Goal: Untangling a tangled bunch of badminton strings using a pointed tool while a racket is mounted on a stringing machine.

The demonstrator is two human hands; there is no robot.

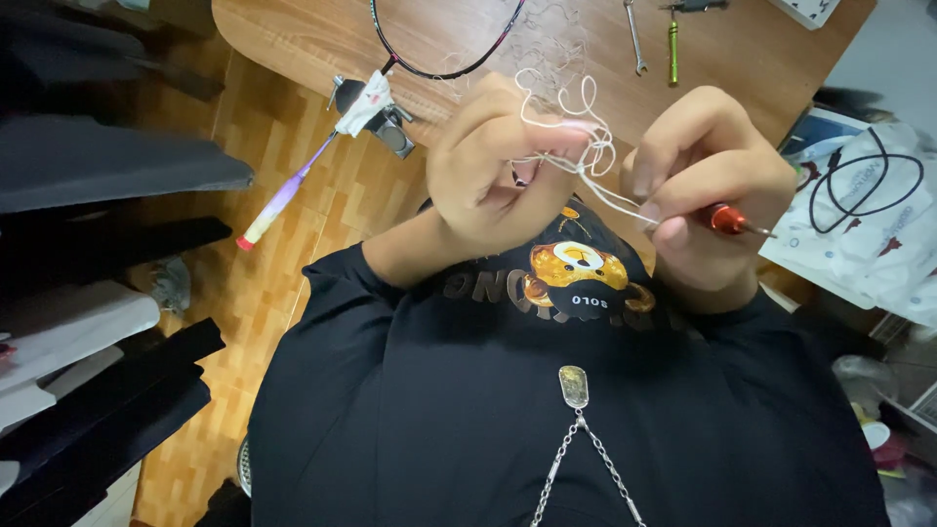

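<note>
My left hand [493,171] is raised in front of my chest, fingers closed on a tangle of thin white string [576,132] that loops above and between both hands. Just to its right, my right hand [708,181] grips a red-handled awl [732,222] whose metal tip points right, and it also pinches the string. Beyond the hands, a badminton racket [444,68] with a black frame lies on the wooden table [293,39]. Its purple handle [283,195] sticks out past the table edge.
A metal clamp [386,122] sits at the table edge by the racket's shaft. A wrench [634,39] and a green-handled tool [672,49] lie on the table further back. At the right is a white plastic bag [869,224] with a black cord; dark shelves [98,166] stand at the left.
</note>
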